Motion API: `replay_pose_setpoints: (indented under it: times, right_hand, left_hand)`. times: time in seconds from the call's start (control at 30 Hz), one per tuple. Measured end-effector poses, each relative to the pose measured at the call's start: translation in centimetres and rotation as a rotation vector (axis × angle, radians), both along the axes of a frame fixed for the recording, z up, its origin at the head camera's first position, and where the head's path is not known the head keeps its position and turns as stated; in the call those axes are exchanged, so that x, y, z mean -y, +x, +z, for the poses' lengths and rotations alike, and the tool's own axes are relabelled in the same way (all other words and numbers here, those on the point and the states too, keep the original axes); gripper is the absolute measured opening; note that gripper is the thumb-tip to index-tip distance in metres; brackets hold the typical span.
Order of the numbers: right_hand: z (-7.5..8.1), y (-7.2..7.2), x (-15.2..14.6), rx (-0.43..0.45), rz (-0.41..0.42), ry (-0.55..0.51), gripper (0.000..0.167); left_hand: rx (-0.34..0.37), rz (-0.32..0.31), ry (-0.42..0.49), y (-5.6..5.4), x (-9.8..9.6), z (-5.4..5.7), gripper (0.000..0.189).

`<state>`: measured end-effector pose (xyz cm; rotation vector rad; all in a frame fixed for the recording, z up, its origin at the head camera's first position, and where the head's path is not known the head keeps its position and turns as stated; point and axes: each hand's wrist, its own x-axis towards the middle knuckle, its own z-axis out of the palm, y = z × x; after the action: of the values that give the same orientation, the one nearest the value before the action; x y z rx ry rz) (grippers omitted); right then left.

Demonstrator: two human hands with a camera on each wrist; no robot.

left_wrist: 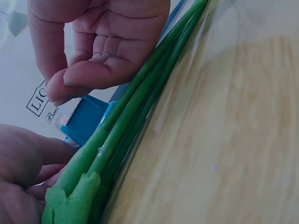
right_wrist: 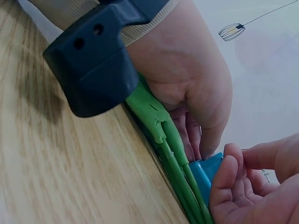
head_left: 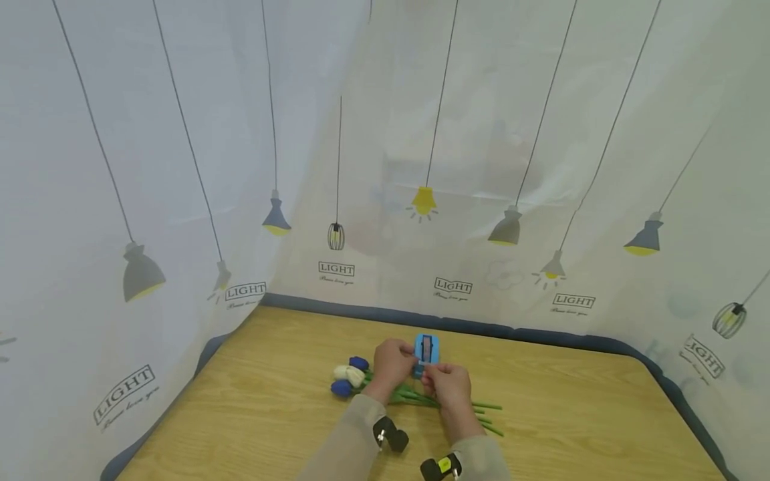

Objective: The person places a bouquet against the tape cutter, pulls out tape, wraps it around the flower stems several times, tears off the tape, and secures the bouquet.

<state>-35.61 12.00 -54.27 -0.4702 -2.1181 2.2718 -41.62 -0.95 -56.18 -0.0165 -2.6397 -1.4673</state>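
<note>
A small blue tape dispenser (head_left: 426, 347) stands on the table, its roll facing up in the head view. My left hand (head_left: 392, 362) grips its side, thumb against the blue body in the left wrist view. At its toothed cutting edge (left_wrist: 73, 111), my right hand (head_left: 451, 386) pinches the end of the clear tape (left_wrist: 61, 119) between thumb and forefinger. Artificial tulips lie under and beside both wrists, with blue heads (head_left: 341, 388) and white heads (head_left: 350, 375) to the left. Their green stems (left_wrist: 135, 100) run rightward, close beside the dispenser.
The wooden table (head_left: 271, 414) ends at a dark blue padded edge (head_left: 361, 310). Behind it hangs a pale curtain (head_left: 385, 133) printed with lamps. Black wrist cameras are strapped on the left sleeve (head_left: 345, 434) and the right sleeve (head_left: 481, 457).
</note>
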Motion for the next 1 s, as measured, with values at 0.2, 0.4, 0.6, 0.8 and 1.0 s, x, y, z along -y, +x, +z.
replay_pose_setpoints:
  times: [0.2,0.4,0.6,0.8,1.0]
  right_hand:
    - [-0.1,0.1,0.1,-0.007,-0.002,-0.009,0.017]
    - [-0.2,0.3,0.3,-0.013,-0.017,-0.022,0.019]
    - [-0.1,0.6,0.2,-0.016,-0.019,-0.029,0.017]
    - [0.1,1.0,0.3,-0.027,-0.021,-0.040,0.017]
    - [0.4,1.5,0.5,-0.040,-0.006,-0.058,0.019]
  left_hand:
    - [-0.004,0.001,0.014,-0.2,0.0,-0.3,0.010]
    - [-0.027,0.002,0.003,-0.3,0.1,-0.4,0.011]
    - [-0.027,0.000,0.000,-0.2,0.0,-0.3,0.011]
    - [-0.027,-0.002,-0.002,-0.1,0.0,-0.1,0.011]
    - [-0.024,-0.004,-0.005,-0.1,-0.1,0.0,0.011]
